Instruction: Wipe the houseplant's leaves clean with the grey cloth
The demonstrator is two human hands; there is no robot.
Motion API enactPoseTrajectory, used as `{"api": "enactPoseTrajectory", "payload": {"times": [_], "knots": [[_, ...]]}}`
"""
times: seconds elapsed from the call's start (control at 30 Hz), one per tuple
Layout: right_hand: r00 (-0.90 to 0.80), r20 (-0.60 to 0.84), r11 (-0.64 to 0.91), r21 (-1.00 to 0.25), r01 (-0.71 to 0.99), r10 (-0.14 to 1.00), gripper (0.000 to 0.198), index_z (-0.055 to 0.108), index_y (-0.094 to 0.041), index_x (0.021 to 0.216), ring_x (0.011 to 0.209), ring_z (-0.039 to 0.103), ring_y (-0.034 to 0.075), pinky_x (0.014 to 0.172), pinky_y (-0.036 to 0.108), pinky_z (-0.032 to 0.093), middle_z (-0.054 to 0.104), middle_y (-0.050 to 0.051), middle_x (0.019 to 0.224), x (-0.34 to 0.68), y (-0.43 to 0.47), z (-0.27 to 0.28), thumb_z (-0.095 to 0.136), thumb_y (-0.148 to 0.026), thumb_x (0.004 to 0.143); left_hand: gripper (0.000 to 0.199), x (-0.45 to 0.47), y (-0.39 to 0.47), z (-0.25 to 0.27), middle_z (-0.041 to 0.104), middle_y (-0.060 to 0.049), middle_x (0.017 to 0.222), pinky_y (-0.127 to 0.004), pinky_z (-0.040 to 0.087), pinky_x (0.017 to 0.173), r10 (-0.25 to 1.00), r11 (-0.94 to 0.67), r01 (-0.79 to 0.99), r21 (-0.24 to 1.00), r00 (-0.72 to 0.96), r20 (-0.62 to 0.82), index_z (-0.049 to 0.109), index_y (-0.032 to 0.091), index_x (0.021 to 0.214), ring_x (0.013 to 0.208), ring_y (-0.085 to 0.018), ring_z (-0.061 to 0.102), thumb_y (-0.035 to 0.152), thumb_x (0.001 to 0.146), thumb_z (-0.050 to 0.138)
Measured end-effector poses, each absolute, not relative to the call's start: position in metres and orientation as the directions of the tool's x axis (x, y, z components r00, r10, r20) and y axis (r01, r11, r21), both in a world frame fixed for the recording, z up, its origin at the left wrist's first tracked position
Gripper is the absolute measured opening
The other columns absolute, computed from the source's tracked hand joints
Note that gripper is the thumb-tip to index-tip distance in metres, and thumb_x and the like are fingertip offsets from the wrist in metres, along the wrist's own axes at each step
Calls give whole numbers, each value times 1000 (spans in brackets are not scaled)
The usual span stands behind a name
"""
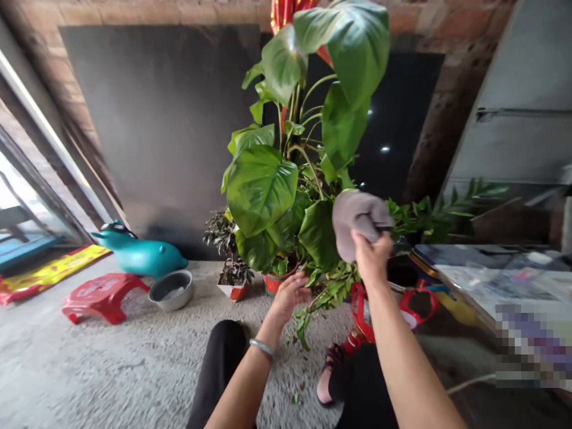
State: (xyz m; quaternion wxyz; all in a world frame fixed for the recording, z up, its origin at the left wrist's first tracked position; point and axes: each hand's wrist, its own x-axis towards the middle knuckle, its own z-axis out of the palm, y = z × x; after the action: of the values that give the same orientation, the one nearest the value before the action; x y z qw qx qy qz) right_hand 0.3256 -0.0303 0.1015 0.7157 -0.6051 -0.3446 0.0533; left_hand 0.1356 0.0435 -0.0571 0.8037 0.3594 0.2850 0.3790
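A tall potted plant (263,185) with large, broad green leaves rises in front of me from an orange-red pot (276,282). My right hand (374,256) is closed on a bunched grey cloth (353,220), held up at the plant's right side beside a dark green leaf (319,233). Lower down, my left hand (289,297) has its fingers apart and holds nothing. It is near the pot and some smaller leafy stems (333,289); whether it touches them I cannot tell.
A small plant in a white and red pot (236,289) stands left of the big one. Further left are a grey basin (171,291), a red stool (105,298) and a teal animal toy (143,253). A cluttered table (473,307) is at right. Behind stands a dark board (165,131).
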Motion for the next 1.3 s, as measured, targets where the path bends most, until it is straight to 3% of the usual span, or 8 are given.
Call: {"api": "enactPoseTrajectory", "payload": {"times": [0.17, 0.3, 0.47, 0.53, 0.7, 0.83, 1.1, 1.3], "knots": [[724, 242, 94, -967, 239, 646, 31, 73, -27, 80, 89, 76, 37, 92, 54, 60, 80, 7, 80, 288, -63, 37, 82, -44, 56, 55, 98, 77, -5, 71, -18, 150, -33, 65, 77, 919, 251, -505, 826, 393, -39, 74, 19, 130, 98, -22, 77, 31, 79, 91], [635, 233, 123, -969, 212, 737, 33, 79, -24, 84, 82, 76, 33, 79, 45, 60, 82, 6, 81, 287, -104, 32, 84, -49, 62, 48, 80, 93, 29, 70, -18, 150, -34, 65, 77, 924, 226, -488, 843, 381, -27, 73, 19, 129, 100, -23, 76, 32, 84, 84], [720, 581, 408, -803, 434, 379, 32, 72, -24, 92, 91, 72, 30, 89, 45, 60, 80, 6, 91, 302, -63, 136, 81, -48, 73, 44, 104, 106, 67, 69, -17, 150, -40, 64, 89, 896, 240, -447, 861, 443, -20, 71, 20, 133, 109, -26, 74, 38, 92, 74], [709, 626, 448, -762, 468, 324, 26, 70, -24, 95, 97, 73, 30, 94, 46, 59, 79, 8, 97, 301, -31, 166, 77, -38, 74, 45, 117, 112, 82, 69, -15, 149, -43, 63, 95, 892, 228, -433, 872, 451, -9, 70, 22, 134, 110, -26, 74, 38, 92, 74], [458, 591, 332, -782, 528, 664, 16, 65, -26, 82, 77, 67, 26, 83, 41, 57, 73, 3, 77, 278, -14, 146, 71, -22, 67, 41, 124, 126, 107, 79, -9, 123, -41, 61, 95, 905, 124, -404, 906, 421, 64, 74, 24, 127, 107, -26, 74, 39, 89, 76], [303, 575, 371, -767, 524, 760, 8, 68, -25, 81, 72, 65, 22, 72, 35, 51, 73, 1, 74, 280, -54, 120, 70, -29, 74, 41, 111, 131, 107, 79, -9, 124, -33, 60, 91, 917, 131, -384, 914, 397, 35, 75, 20, 122, 101, -21, 74, 32, 83, 81], [461, 816, 458, -577, 676, 348, 17, 69, -22, 99, 93, 70, 27, 90, 42, 57, 75, 5, 93, 290, -3, 216, 72, -23, 82, 26, 124, 131, 118, 77, -13, 130, -45, 59, 103, 924, 131, -429, 894, 379, 46, 74, 20, 103, 113, -27, 72, 20, 78, 82], [227, 742, 381, -551, 742, 631, 15, 65, -25, 92, 84, 73, 27, 79, 38, 56, 78, 7, 92, 260, 2, 151, 65, -16, 80, 21, 126, 130, 118, 79, -7, 88, -42, 59, 97, 937, 71, -505, 860, 328, 116, 74, 17, 83, 108, -31, 74, 13, 65, 84]]}}
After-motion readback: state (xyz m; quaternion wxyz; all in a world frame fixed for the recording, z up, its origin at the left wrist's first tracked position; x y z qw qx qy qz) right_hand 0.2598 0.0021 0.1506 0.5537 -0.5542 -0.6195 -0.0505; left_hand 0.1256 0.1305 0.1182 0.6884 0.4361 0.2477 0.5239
